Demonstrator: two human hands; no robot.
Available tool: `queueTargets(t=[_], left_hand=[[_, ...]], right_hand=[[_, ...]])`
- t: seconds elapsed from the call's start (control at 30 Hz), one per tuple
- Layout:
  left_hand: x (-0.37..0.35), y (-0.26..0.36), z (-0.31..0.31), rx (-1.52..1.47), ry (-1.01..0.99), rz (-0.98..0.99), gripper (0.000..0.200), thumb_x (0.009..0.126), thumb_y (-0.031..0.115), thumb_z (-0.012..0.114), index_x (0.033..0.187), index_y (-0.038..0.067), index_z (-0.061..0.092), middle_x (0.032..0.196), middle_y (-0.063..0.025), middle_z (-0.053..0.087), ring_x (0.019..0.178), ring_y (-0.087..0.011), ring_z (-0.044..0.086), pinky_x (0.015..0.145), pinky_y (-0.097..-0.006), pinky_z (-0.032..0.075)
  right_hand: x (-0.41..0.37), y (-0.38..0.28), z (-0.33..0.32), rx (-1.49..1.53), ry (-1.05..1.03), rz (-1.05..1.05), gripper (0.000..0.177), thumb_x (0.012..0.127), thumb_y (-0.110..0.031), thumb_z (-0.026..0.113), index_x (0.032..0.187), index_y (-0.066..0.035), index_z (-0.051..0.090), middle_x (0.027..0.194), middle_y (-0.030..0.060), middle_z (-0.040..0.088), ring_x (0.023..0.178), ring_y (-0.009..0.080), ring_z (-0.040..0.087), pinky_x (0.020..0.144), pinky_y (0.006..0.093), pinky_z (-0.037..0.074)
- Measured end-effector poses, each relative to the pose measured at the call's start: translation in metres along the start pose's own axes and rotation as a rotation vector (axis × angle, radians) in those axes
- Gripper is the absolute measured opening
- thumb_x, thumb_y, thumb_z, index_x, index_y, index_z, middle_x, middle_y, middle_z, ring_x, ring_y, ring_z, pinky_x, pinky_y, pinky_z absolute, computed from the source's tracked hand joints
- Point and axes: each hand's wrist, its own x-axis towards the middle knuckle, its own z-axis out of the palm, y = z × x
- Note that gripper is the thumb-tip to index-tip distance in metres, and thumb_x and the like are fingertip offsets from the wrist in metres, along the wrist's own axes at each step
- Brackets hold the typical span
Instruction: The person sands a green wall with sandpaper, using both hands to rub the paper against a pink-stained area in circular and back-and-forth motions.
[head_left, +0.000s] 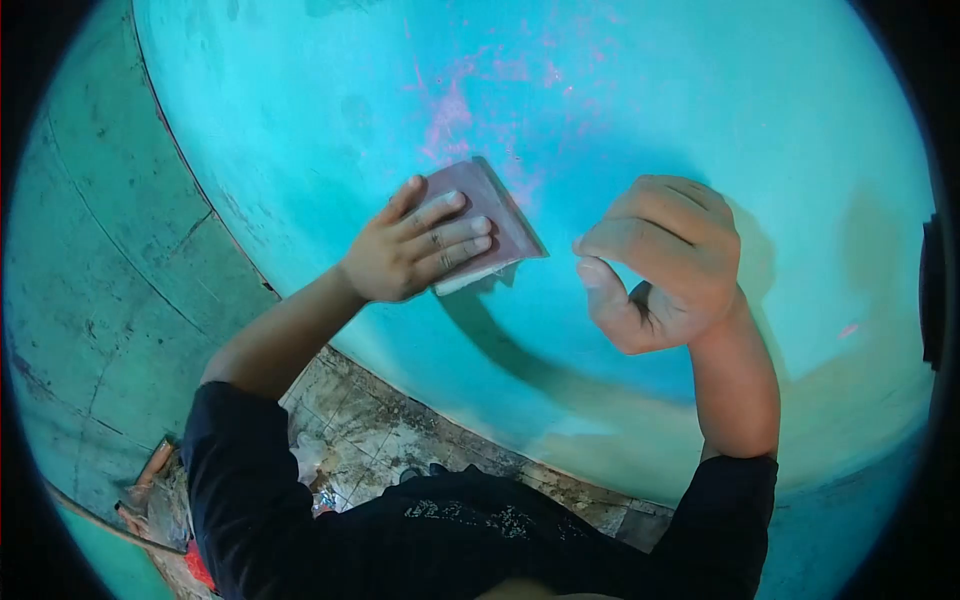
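Note:
My left hand (410, 250) lies with its fingers spread over a folded reddish-brown sheet of sandpaper (515, 232), pressing it to a turquoise painted wall (330, 130). The sheet's pale underside shows at its lower edge. To the right, my right hand (665, 260) is held in front of the wall with its fingers curled. Thumb and forefinger come close together at the tips, and nothing shows between them. Pinkish worn marks (450, 120) spread over the wall just above the sandpaper.
A green panel surface (110, 250) meets the wall on the left. Below lies a dirty tiled floor (360, 430). Scraps and a pipe-like piece (152, 466) sit at lower left, beside a thin cord (115, 525) and a red item (198, 566). A dark object (932, 290) is at the right edge.

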Motion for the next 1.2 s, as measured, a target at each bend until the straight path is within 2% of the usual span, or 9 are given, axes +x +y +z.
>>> queueTargets(t=[0.1, 0.27, 0.33, 0.43, 0.6, 0.8, 0.93, 1.13, 1.2], left_hand=[[0.006, -0.032, 0.000, -0.010, 0.395, -0.497, 0.054, 0.084, 0.022, 0.071, 0.134, 0.007, 0.058, 0.142, -0.0167, 0.054, 0.139, -0.0425, 0.041, 0.117, -0.0606, 0.020], [-0.012, 0.023, 0.023, -0.035, 0.014, -0.058, 0.047, 0.094, 0.022, 0.052, 0.141, 0.018, 0.055, 0.144, -0.0058, 0.054, 0.142, -0.0357, 0.038, 0.119, -0.0567, 0.020], [-0.012, 0.001, 0.013, 0.005, -0.028, -0.102, 0.052, 0.088, 0.021, 0.060, 0.140, 0.016, 0.055, 0.144, -0.0110, 0.054, 0.141, -0.0387, 0.040, 0.118, -0.0561, 0.022], [-0.006, -0.031, 0.021, 0.084, 0.438, -0.605, 0.062, 0.078, 0.017, 0.069, 0.139, 0.013, 0.054, 0.141, -0.0238, 0.052, 0.139, -0.0449, 0.040, 0.115, -0.0574, 0.026], [0.001, 0.028, 0.018, -0.083, 0.035, -0.080, 0.050, 0.086, 0.016, 0.061, 0.136, 0.019, 0.060, 0.146, -0.0027, 0.053, 0.140, -0.0319, 0.042, 0.120, -0.0520, 0.024], [0.020, -0.010, 0.031, 0.062, 0.471, -0.509, 0.063, 0.078, 0.024, 0.075, 0.135, 0.006, 0.057, 0.142, -0.0179, 0.054, 0.138, -0.0446, 0.040, 0.115, -0.0576, 0.025], [0.029, 0.039, 0.016, -0.133, 0.118, -0.144, 0.049, 0.085, 0.017, 0.062, 0.135, 0.018, 0.060, 0.138, 0.0010, 0.059, 0.138, -0.0255, 0.045, 0.120, -0.0475, 0.023], [0.029, -0.008, 0.035, 0.115, 0.532, -0.550, 0.059, 0.082, 0.019, 0.071, 0.137, 0.008, 0.055, 0.140, -0.0162, 0.056, 0.135, -0.0443, 0.045, 0.115, -0.0600, 0.026], [0.019, 0.023, 0.032, 0.018, 0.233, -0.303, 0.052, 0.084, 0.020, 0.067, 0.135, 0.011, 0.059, 0.142, -0.0130, 0.055, 0.137, -0.0389, 0.045, 0.115, -0.0592, 0.025]], right_hand=[[0.000, 0.001, 0.000, -0.003, -0.016, 0.009, 0.003, 0.072, -0.004, 0.066, 0.072, -0.006, 0.063, 0.063, 0.0022, 0.058, 0.048, 0.0164, 0.051, 0.042, 0.0283, 0.037], [-0.002, -0.001, 0.001, -0.015, -0.032, -0.008, 0.003, 0.072, -0.004, 0.065, 0.072, -0.006, 0.063, 0.064, 0.0029, 0.058, 0.049, 0.0163, 0.052, 0.043, 0.0279, 0.037], [0.001, 0.000, 0.000, -0.020, -0.025, -0.017, 0.003, 0.072, -0.004, 0.066, 0.072, -0.006, 0.063, 0.064, 0.0030, 0.058, 0.049, 0.0164, 0.052, 0.043, 0.0278, 0.037], [0.000, -0.003, -0.001, -0.006, -0.025, -0.006, 0.003, 0.072, -0.004, 0.066, 0.072, -0.006, 0.063, 0.064, 0.0032, 0.058, 0.049, 0.0166, 0.052, 0.043, 0.0277, 0.038], [0.001, -0.002, 0.001, -0.016, -0.016, -0.019, 0.003, 0.071, -0.004, 0.066, 0.072, -0.006, 0.063, 0.064, 0.0034, 0.058, 0.048, 0.0165, 0.051, 0.043, 0.0282, 0.037], [-0.003, -0.003, -0.003, -0.004, -0.028, -0.007, 0.004, 0.071, -0.003, 0.065, 0.073, -0.006, 0.063, 0.064, 0.0041, 0.059, 0.049, 0.0167, 0.051, 0.043, 0.0281, 0.038], [-0.002, -0.001, -0.003, 0.015, 0.031, -0.020, 0.003, 0.072, -0.003, 0.065, 0.073, -0.005, 0.064, 0.064, 0.0045, 0.059, 0.049, 0.0169, 0.052, 0.044, 0.0277, 0.039], [-0.005, -0.002, -0.005, 0.003, -0.006, 0.004, 0.003, 0.072, -0.003, 0.065, 0.073, -0.005, 0.064, 0.064, 0.0041, 0.059, 0.049, 0.0173, 0.052, 0.044, 0.0279, 0.039], [-0.005, -0.002, -0.005, -0.008, -0.007, -0.002, 0.003, 0.072, -0.003, 0.065, 0.072, -0.006, 0.064, 0.064, 0.0040, 0.059, 0.049, 0.0173, 0.052, 0.044, 0.0279, 0.039]])
